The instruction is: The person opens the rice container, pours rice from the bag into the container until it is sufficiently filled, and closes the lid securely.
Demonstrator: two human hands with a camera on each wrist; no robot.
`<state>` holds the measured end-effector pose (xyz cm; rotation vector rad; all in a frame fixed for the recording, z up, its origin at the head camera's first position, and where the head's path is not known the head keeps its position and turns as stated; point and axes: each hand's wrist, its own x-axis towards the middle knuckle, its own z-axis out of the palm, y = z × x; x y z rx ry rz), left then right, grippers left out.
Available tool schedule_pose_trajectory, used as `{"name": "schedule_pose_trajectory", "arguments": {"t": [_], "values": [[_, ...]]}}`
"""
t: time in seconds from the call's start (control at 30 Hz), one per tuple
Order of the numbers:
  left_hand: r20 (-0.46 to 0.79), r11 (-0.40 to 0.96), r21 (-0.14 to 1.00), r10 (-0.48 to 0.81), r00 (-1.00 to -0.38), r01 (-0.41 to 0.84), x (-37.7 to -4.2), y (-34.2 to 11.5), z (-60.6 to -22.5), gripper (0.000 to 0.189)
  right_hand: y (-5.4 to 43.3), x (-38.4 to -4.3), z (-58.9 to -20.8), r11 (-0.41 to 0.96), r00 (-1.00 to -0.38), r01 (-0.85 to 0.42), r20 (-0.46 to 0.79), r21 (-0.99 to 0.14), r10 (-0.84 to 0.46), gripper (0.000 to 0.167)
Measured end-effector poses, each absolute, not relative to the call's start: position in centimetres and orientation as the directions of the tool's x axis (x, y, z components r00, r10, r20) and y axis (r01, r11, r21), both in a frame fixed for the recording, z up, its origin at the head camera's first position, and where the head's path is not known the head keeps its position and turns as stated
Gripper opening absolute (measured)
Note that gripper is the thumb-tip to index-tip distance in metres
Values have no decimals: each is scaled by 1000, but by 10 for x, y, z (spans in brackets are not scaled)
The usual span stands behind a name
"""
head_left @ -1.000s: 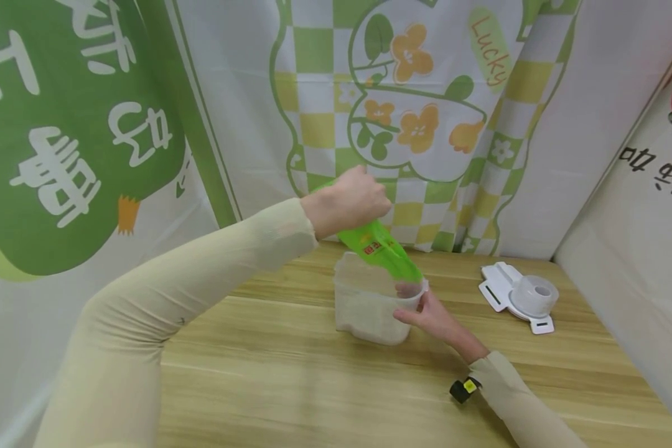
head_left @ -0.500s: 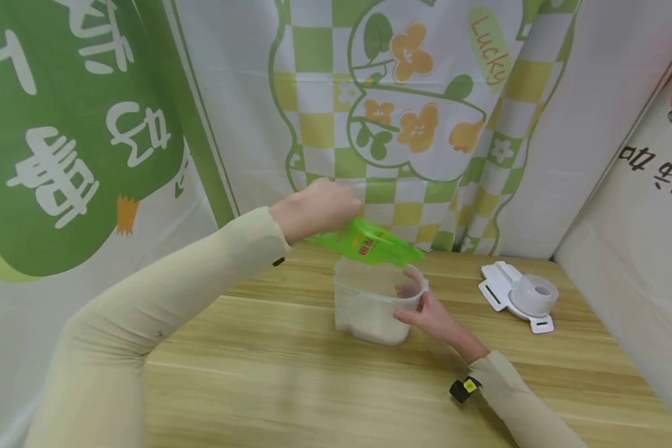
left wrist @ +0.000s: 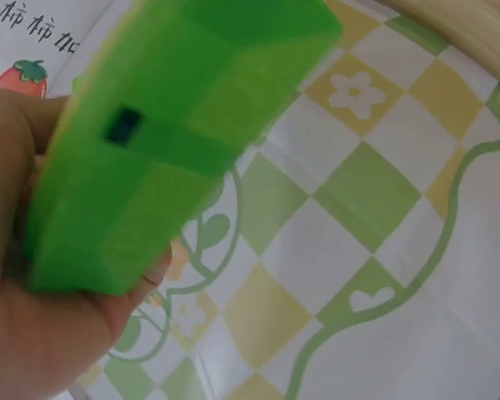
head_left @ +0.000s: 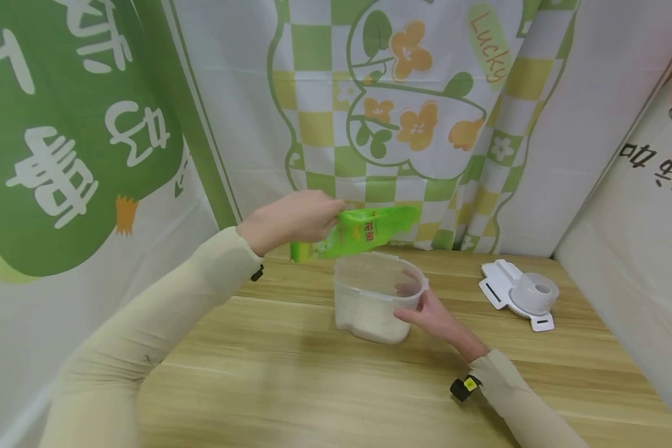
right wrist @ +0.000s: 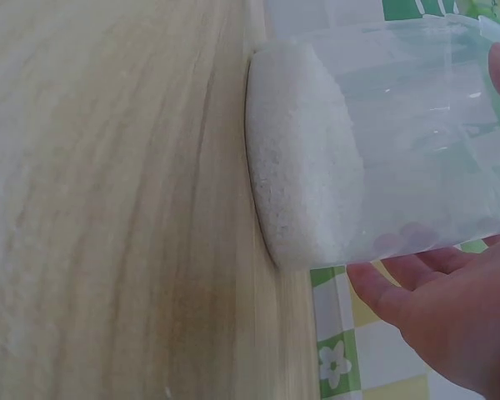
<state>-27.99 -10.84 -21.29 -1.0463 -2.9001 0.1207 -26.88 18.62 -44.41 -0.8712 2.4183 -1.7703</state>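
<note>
A clear plastic container (head_left: 372,298) stands upright on the wooden table; white grains that look like rice (right wrist: 296,158) lie in its lower part. My right hand (head_left: 425,314) grips its right side, thumb in front and fingers behind, seen partly through the wall. Above the container and to its left, my left hand (head_left: 297,218) holds a bright green plastic bag (head_left: 369,230) with printed characters. The bag lies roughly level, looks slack and does not touch the container. In the left wrist view the green bag (left wrist: 175,142) hides most of the fingers holding it.
A white plastic lid-like piece (head_left: 501,283) with a clear round cup (head_left: 534,292) lies at the right of the wooden table (head_left: 291,373). Patterned cloth curtains (head_left: 313,124) hang behind the table and at both sides.
My left hand has come down and left, swinging the green bag from slanting down into the container to nearly level above it. Grains show more clearly inside. The right hand stays put.
</note>
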Motion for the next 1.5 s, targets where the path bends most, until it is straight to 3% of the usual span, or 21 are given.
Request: {"name": "schedule_pose_trajectory", "arguments": {"t": [0.2, 0.4, 0.53, 1.0, 1.3, 1.5], "values": [[91, 714, 5, 697, -711, 700, -279, -120, -227, 20, 186, -270, -444, 212, -845, -422, 297, -882, -445, 83], [209, 656, 43, 731, -649, 753, -281, -132, -251, 40, 186, -270, -443, 203, -841, -412, 286, -888, -459, 86], [309, 636, 54, 723, -618, 770, -284, -137, -265, 39, 186, -269, -443, 211, -850, -408, 286, -888, -442, 84], [521, 601, 199, 604, -603, 774, -293, -162, -311, 37, 185, -269, -445, 220, -851, -413, 289, -884, -439, 83], [578, 655, 281, 468, -668, 701, -298, -179, -335, 40, 186, -267, -445, 208, -849, -409, 287, -888, -444, 82], [526, 711, 400, 338, -780, 578, -301, -195, -350, 35, 185, -267, -444, 222, -851, -407, 280, -886, -443, 82]]}}
